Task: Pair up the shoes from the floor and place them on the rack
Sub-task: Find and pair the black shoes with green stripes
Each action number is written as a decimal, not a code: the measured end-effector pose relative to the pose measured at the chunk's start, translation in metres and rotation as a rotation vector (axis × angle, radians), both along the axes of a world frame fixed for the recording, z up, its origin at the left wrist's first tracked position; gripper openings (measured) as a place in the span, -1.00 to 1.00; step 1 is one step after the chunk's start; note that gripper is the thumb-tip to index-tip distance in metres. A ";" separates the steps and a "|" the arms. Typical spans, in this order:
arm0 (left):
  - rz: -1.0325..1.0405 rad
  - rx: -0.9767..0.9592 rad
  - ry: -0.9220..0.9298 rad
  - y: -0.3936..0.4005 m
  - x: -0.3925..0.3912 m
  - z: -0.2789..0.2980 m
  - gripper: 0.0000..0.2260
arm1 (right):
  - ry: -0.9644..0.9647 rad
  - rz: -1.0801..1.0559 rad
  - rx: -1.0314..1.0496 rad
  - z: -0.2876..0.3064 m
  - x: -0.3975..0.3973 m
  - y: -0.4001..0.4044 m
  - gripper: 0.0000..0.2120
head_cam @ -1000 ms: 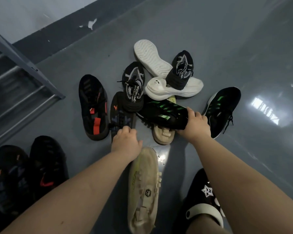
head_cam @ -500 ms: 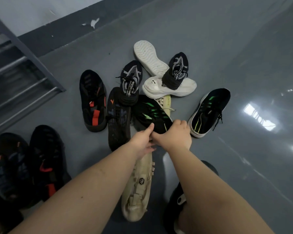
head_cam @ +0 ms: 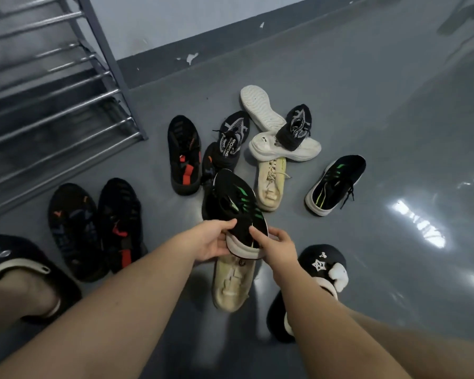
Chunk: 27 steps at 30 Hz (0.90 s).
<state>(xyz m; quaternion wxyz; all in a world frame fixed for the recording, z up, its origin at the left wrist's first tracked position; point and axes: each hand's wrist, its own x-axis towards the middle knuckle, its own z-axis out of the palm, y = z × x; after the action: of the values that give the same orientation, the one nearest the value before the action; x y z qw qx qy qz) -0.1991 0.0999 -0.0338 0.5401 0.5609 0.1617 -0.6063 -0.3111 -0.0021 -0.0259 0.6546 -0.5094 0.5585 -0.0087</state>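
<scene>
Left hand: my left hand (head_cam: pixel 213 242) cups the heel of the black shoe with green stripes (head_cam: pixel 234 207), thumb curled over its collar.
Right hand: my right hand (head_cam: pixel 278 247) pinches the same heel from the other side, fingers bent onto the white sole.
Held shoe: lifted off the floor (head_cam: pixel 381 105), toe pointing away from me, above a cream shoe (head_cam: pixel 233 283).
Its match: the other green-striped shoe (head_cam: pixel 335 184) lies on the floor to the right, well apart from the one I hold.
Pile: black knit shoes, white shoes and a second cream shoe (head_cam: pixel 270 184) lie heaped just beyond my hands.
Rack: the metal rack (head_cam: pixel 66 105) stands at the upper left, with two black shoes with orange marks (head_cam: pixel 96 228) on the floor near it.
</scene>
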 end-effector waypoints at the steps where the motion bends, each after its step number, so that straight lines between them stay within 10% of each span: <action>1: 0.007 -0.008 0.008 0.010 -0.004 0.003 -0.74 | -0.017 -0.043 0.059 0.002 -0.004 0.006 -0.53; 27: 0.263 0.073 -0.028 0.188 -0.043 0.019 -0.72 | -0.052 0.328 0.328 0.025 0.001 0.149 -0.90</action>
<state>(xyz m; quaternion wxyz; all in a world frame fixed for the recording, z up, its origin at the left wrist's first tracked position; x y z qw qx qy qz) -0.2423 0.2884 -0.0148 0.5963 0.5624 0.2482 -0.5163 -0.3097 0.1469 -0.0010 0.7354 -0.4798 0.4453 0.1755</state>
